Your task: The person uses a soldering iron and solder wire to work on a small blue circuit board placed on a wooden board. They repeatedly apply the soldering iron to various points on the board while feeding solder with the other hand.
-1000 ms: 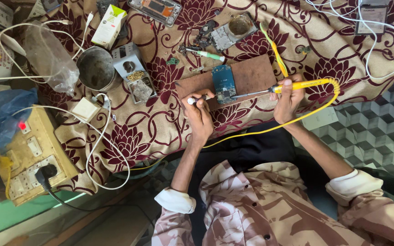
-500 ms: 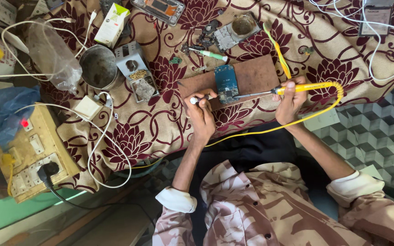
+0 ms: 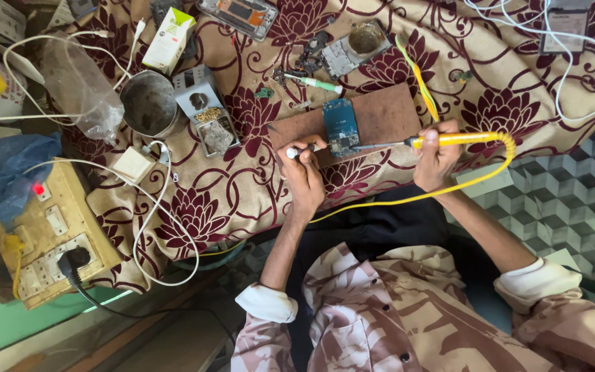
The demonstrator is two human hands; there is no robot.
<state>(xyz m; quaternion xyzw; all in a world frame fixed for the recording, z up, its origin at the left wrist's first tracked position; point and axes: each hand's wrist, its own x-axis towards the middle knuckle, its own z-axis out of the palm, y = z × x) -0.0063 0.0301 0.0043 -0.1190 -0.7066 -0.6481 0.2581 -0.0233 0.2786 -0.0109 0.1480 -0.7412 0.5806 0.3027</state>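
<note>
**Soldering on a small circuit board, both hands busy**

Floral maroon-and-cream cloth (image 3: 242, 200) covers the work surface, with a grey patterned floor (image 3: 573, 200) showing off its right edge. On the cloth lies a brown wooden board (image 3: 380, 117), and a blue circuit board (image 3: 341, 127) sits on top of it, near its middle.

Right hand (image 3: 436, 160) is closed around the yellow handle of a soldering iron (image 3: 459, 140), held nearly level; the metal tip reaches left onto the lower end of the circuit board. A yellow cord (image 3: 449, 189) loops from the handle's back end and runs down-left across the cloth edge.

Left hand (image 3: 304, 176) is pinched shut on a thin tool with a white end (image 3: 292, 152), its point aimed right toward the circuit board. Exact kind of tool too small to tell.

Around: round metal tin (image 3: 148, 103) up left, a grey box (image 3: 197, 93) just beside it, clear plastic bag (image 3: 80, 86), white-and-green carton (image 3: 169, 38). Worn yellow switchboard (image 3: 49, 238) at far left with a red lamp lit and a black plug in it. White cables (image 3: 166, 227) trail over the cloth. Green-handled screwdriver (image 3: 315, 83) lies above the wooden board.
</note>
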